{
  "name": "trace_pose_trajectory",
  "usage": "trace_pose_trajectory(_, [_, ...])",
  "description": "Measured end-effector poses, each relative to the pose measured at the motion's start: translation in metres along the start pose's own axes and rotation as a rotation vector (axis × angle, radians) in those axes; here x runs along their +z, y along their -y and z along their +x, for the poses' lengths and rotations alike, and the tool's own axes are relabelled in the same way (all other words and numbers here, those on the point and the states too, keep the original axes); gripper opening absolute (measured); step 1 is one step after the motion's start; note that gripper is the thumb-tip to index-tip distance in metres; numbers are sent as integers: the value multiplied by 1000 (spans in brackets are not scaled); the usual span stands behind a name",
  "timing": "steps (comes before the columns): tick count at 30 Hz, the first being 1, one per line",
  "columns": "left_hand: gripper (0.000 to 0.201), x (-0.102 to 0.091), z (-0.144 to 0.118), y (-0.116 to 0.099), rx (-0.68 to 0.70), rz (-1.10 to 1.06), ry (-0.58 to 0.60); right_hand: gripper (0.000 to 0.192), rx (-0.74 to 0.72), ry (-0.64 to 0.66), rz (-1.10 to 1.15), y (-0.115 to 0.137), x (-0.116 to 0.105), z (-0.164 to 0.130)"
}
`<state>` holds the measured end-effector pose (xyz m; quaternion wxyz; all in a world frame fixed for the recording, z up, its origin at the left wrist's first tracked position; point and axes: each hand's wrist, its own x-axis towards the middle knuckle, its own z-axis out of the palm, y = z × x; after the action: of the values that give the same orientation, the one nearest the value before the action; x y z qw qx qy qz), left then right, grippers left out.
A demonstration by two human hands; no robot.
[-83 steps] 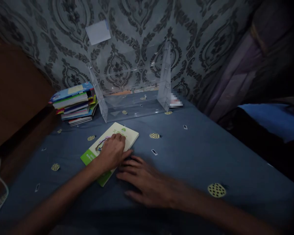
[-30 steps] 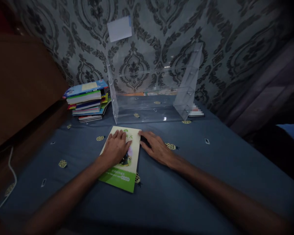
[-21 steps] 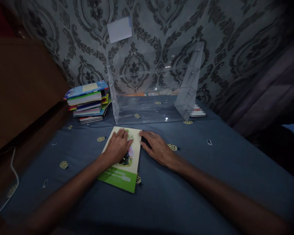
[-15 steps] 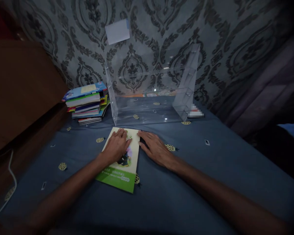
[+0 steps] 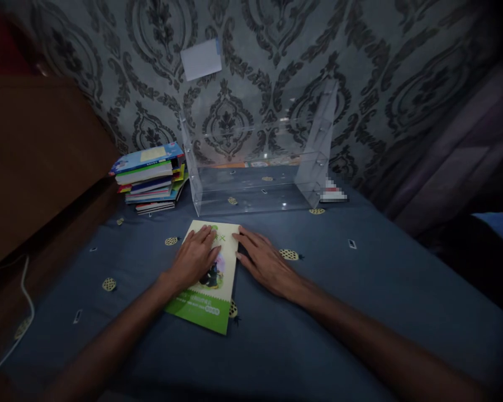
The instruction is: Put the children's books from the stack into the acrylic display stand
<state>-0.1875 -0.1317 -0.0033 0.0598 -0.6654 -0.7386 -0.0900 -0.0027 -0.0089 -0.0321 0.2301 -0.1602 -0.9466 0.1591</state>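
One green-and-cream book (image 5: 212, 279) lies flat on the blue bed (image 5: 360, 290). The left hand (image 5: 193, 259) rests open-palmed on it, while the right hand (image 5: 266, 262), fingers spread, touches its right edge. Behind stand one clear acrylic rack (image 5: 255, 162) and one stack of books (image 5: 148, 178).

Nothing legible here. The green and cream book (image 5: 209, 273) under the left hand (image 5: 195, 258) carries print above the fingers and along its green band below the wrist, but it is too small and blurred to read.
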Motion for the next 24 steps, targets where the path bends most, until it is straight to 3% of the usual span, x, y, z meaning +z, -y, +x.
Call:
trace_pose_trajectory(3, [52,-16,-23,4,108,-90,120,43,-4,-27,1,0,-2,-2])
trace_pose_trajectory(6, [77,-28,-57,10,260,-134,235,43,-19,-41,-24,3,-3,-3])
trace_pose_trajectory(10, [87,-34,-90,18,313,-88,265,46,-77,-71,-110,9,-3,-3])
trace_pose_trajectory(15, [80,-27,-88,22,310,-50,224,50,-202,-76,-193,14,-5,-5])
trace_pose_trajectory(20, [76,-15,-75,27,300,-19,173,50,-223,-64,-208,17,-8,-6])
trace_pose_trajectory(24, [74,-17,-73,28,290,-18,162,50,-233,-55,-197,18,-10,-6])
